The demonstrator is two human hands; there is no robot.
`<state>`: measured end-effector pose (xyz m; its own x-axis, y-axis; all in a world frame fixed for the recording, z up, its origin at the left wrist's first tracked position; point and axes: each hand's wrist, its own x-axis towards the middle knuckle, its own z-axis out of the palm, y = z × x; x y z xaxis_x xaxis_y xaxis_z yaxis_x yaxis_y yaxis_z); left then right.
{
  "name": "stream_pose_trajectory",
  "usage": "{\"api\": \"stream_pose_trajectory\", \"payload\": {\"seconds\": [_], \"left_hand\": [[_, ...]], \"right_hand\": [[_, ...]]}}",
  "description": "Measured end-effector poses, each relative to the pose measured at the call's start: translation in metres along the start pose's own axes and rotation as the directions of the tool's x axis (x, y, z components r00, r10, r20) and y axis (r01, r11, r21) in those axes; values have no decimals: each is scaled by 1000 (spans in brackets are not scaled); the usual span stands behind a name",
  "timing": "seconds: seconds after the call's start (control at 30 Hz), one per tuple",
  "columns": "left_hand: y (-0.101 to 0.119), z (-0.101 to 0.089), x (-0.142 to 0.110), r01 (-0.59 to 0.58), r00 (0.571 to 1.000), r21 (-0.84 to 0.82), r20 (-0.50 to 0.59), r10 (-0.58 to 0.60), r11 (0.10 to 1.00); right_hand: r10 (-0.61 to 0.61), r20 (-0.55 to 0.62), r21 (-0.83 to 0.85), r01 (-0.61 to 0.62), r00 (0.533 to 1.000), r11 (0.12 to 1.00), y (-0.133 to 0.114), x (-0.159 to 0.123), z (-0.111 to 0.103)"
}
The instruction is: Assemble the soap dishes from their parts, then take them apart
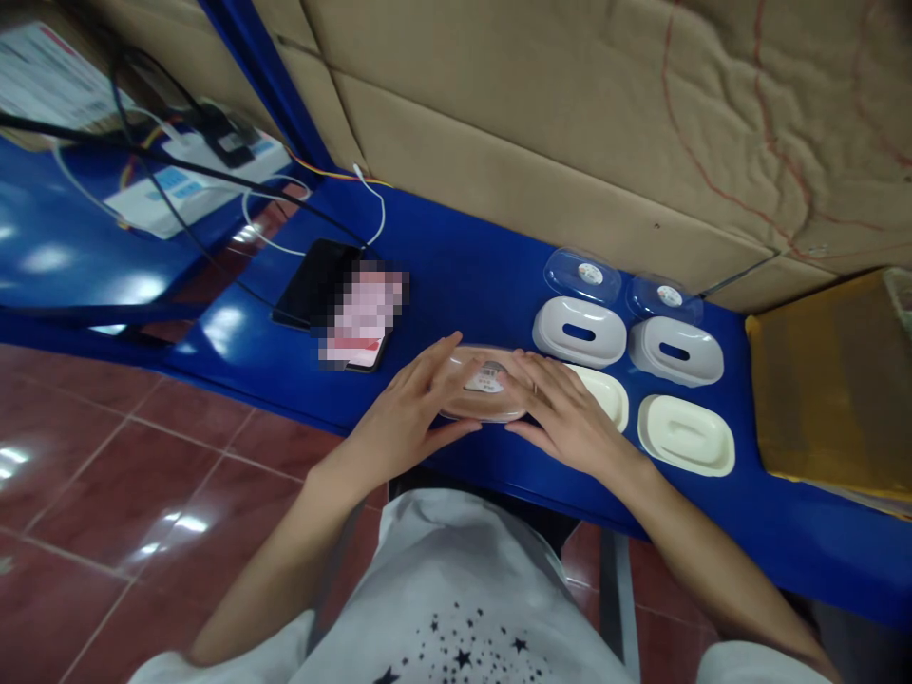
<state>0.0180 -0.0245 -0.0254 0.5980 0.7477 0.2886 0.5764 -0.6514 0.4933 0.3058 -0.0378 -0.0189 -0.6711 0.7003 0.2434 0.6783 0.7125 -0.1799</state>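
A small oval box with a clear top, pinkish brown with a printed label [484,407], lies at the front edge of the blue table. My left hand [403,408] grips its left side, fingers along the top and thumb at the near edge. From the other side, my right hand [577,418] holds the right end with its fingers curved over it. To the right stand two white oval pieces with slots [580,356], two cream oval trays [686,446] and two clear lids with round stickers [566,275]. My right hand partly hides the nearer cream tray [614,394].
Left of my hands, a phone [363,323] with a blurred screen leans on a black object [306,285]. Cables and a white power strip [171,195] lie farther left. Cardboard [499,123] walls the back; a yellow-taped carton [833,380] stands at right.
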Motion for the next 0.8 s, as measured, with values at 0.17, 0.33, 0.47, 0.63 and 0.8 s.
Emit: {"api": "stream_pose_trajectory", "payload": {"seconds": [0.17,0.33,0.47,0.63,0.8], "left_hand": [[0,0,-1,-14,1000,90,18,13,996],[1,-1,-1,-11,1000,124,10,10,992],[2,0,0,-19,1000,158,-16,22,987],[2,3,-1,-19,999,167,-27,24,986],[0,7,-4,-11,999,130,-47,18,991]], "right_hand": [[-1,-17,-11,1,1000,1000,-2,-1,3],[10,5,-18,-10,1000,1000,-2,-1,3],[14,0,-27,-14,1000,1000,-3,0,2],[7,-7,-35,-7,1000,999,-3,0,3],[17,-1,-29,-17,1000,999,-3,-1,6]]}}
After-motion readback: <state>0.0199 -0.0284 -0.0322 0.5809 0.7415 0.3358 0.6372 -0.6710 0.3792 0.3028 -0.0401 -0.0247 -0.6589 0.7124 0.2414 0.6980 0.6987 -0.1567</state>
